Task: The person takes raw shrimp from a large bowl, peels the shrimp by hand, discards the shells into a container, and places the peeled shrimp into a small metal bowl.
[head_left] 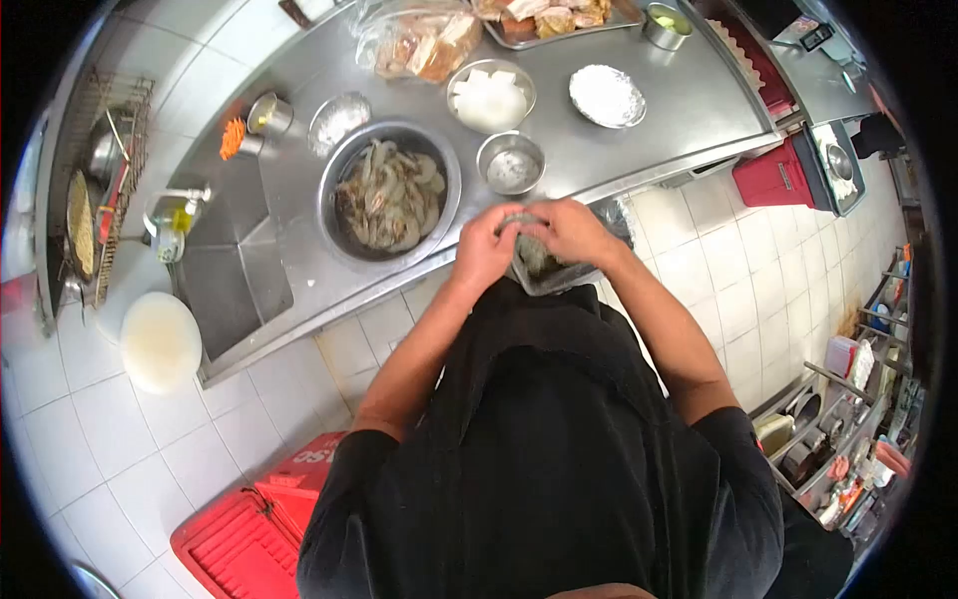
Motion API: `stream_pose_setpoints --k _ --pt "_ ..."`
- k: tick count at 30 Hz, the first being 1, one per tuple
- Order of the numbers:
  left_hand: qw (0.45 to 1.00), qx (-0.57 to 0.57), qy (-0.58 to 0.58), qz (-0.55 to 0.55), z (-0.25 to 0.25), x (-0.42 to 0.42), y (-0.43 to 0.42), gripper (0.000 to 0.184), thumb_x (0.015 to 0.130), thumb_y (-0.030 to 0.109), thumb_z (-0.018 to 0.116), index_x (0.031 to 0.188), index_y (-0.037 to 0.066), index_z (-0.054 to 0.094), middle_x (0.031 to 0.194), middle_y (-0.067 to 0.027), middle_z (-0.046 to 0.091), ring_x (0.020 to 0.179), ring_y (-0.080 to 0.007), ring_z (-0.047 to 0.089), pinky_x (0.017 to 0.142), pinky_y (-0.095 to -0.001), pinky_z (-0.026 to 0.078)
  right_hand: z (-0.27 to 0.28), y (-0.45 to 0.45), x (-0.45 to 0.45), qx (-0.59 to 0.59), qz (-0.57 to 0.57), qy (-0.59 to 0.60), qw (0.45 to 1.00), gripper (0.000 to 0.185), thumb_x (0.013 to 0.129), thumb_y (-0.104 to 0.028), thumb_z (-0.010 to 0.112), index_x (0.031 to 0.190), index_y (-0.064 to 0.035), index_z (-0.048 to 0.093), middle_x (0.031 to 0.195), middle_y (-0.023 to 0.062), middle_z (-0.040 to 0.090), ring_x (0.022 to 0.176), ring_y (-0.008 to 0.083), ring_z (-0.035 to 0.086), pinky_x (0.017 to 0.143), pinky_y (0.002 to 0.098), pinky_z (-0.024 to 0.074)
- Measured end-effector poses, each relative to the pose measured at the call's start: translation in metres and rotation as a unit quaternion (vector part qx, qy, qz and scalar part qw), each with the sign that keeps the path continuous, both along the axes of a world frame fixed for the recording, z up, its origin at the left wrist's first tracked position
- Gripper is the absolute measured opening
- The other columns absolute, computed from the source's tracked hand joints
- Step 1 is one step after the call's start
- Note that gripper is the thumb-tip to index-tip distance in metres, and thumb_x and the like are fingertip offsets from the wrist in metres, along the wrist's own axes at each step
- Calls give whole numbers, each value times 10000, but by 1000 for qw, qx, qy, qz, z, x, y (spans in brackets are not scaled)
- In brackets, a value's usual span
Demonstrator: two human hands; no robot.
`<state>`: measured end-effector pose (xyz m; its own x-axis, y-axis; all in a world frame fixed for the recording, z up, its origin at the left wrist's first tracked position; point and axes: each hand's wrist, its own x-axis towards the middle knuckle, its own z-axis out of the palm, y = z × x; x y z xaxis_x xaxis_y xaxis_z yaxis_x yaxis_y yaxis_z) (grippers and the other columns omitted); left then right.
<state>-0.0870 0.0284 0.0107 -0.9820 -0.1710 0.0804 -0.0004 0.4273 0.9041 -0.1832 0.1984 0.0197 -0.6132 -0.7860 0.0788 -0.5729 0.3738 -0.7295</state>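
My left hand (pixel 486 247) and my right hand (pixel 571 233) meet in front of my body, fingers pinched together on what looks like a raw shrimp, mostly hidden by the fingers. Just below them a container (pixel 559 282) lined with clear plastic holds greyish shrimp scraps (pixel 536 257). To the left of my hands, a large steel bowl (pixel 327 205) is filled with whole raw shrimps (pixel 391 195). A small steel bowl (pixel 512 165) with a little whitish content stands right behind my hands on the counter.
On the steel counter (pixel 649 150) are a bowl of white pieces (pixel 491 97), a foil-covered dish (pixel 608 96), bagged meat (pixel 424 45) and a meat tray (pixel 544 38). A sink (pixel 239 270) lies left. Red bins (pixel 773 178) stand right; a red crate (pixel 239 534) sits on the floor.
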Motion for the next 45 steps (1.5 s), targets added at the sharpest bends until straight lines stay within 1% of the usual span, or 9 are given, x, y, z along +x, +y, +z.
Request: stream_pose_setpoints --k 3,8,13,18,24,27,31,40,45 --pt "999 4 36 -3 -23 -2 18 230 889 43 655 1116 19 682 985 -162 725 833 -226 703 720 -314 541 -13 29 5 -19 -15 13 1000 241 872 -276 694 894 -40 657 812 189 661 801 419 629 693 504 487" --pt "988 110 -111 5 -34 -3 39 205 945 32 630 1145 2 665 921 -6 698 787 -49 584 703 -228 481 -31 62 4 -59 -20 22 998 235 885 -259 688 813 -45 621 764 168 645 739 408 616 672 488 483" --pt "988 128 -91 0 -38 -5 51 199 957 34 612 1145 -14 656 909 -7 694 766 -60 587 704 -235 488 -36 78 -1 -77 8 22 997 222 899 -205 664 773 -38 589 765 158 630 758 396 605 695 474 468" --pt "977 151 -148 39 -31 -11 38 208 956 61 614 1144 -10 667 867 1 695 737 -61 583 690 -237 485 -58 101 -11 -48 -13 34 998 135 870 -184 674 914 -56 674 887 127 690 863 351 648 786 462 475" --pt "983 80 -164 20 -53 -12 43 257 947 65 590 1186 -5 650 862 -16 686 735 -78 585 686 -254 490 -65 99 -9 -14 -58 159 985 356 783 -217 756 1096 -58 700 1092 124 705 979 330 671 892 444 496" --pt "983 81 -167 -12 -61 -13 52 307 930 27 560 1228 -4 622 864 -41 671 742 -99 590 686 -278 496 -41 76 0 -116 -45 154 980 344 768 -191 746 1082 -58 701 1049 125 704 956 322 670 852 435 522" --pt "985 12 -169 -34 -61 -16 60 379 903 -10 530 1278 -2 588 846 -66 644 730 -132 591 686 -309 499 -35 57 5 -4 -18 133 991 224 770 -169 680 966 -63 703 844 121 692 817 335 673 741 445 549" --pt "984 46 -161 -68 -55 -8 48 581 899 -56 463 1469 44 414 820 -76 614 716 -148 572 704 -312 493 -53 37 10 37 -2 135 990 118 752 -167 663 736 -50 653 714 157 677 683 359 677 660 493 543" --pt "988 68 -123 -71 -51 -8 46 620 914 -73 441 1504 107 382 816 -68 588 729 -148 556 738 -307 497 -55 37 11 -57 -98 -48 992 140 805 -112 650 874 -8 713 747 188 697 680 333 689 664 415 554"
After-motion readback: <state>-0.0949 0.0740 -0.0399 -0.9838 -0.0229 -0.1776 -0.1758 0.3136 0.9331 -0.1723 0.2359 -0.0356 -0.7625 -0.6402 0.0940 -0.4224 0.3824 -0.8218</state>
